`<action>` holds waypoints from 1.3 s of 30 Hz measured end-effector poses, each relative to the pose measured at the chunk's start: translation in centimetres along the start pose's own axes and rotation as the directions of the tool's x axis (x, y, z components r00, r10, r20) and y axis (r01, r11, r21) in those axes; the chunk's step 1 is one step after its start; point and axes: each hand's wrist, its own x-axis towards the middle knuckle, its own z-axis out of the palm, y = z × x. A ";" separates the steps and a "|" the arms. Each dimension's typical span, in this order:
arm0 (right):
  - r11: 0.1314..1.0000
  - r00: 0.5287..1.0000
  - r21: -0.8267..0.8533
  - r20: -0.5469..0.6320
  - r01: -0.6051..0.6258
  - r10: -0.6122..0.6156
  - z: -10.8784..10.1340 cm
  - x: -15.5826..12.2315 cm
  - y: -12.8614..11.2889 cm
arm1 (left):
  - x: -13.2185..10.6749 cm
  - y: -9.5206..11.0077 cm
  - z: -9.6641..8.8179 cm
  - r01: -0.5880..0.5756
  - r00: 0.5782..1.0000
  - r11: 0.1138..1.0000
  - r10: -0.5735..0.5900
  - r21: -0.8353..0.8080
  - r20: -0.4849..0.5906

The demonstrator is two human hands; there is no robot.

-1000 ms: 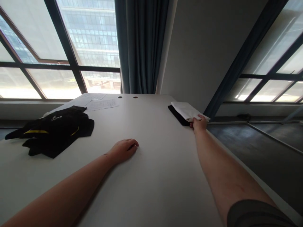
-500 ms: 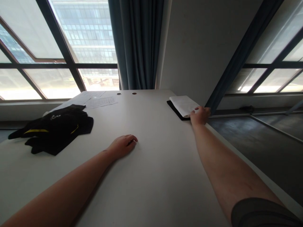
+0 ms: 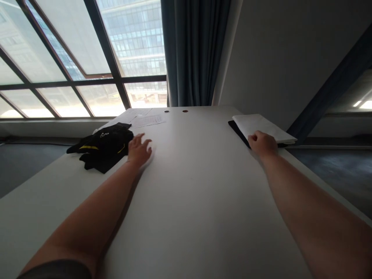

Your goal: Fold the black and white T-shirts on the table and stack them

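My left hand [image 3: 139,149] is open above the white table, its fingers spread. Just left of it lies a crumpled black garment [image 3: 107,141] with yellow trim and a small pale mark; a narrow gap seems to separate the fingertips from it. Over on the right, my right hand [image 3: 263,144] is closed at the near edge of a white folded sheet [image 3: 258,122], cloth or paper, I cannot tell which. Beneath that sheet, a flat black piece [image 3: 238,131] sticks out on the left side. My right fingertips are hidden.
Printed papers [image 3: 148,120] lie at the far left of the white table [image 3: 192,186]. Two round holes [image 3: 185,111] sit near its far edge. Behind stand a blue curtain [image 3: 194,54], windows [image 3: 142,38] and a grey wall [image 3: 276,50]. Floor shows on both sides.
My left hand has moved forward to beside the black garment and spread its fingers. My right hand has shifted left along the white sheet and curled closed. The view has turned left.
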 end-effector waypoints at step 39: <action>0.768 0.758 0.439 0.248 0.466 -0.603 5.2 -1.2 -5.9 | 0.1 6.2 1.1 -0.780 0.623 0.626 0.776 0.000 -0.094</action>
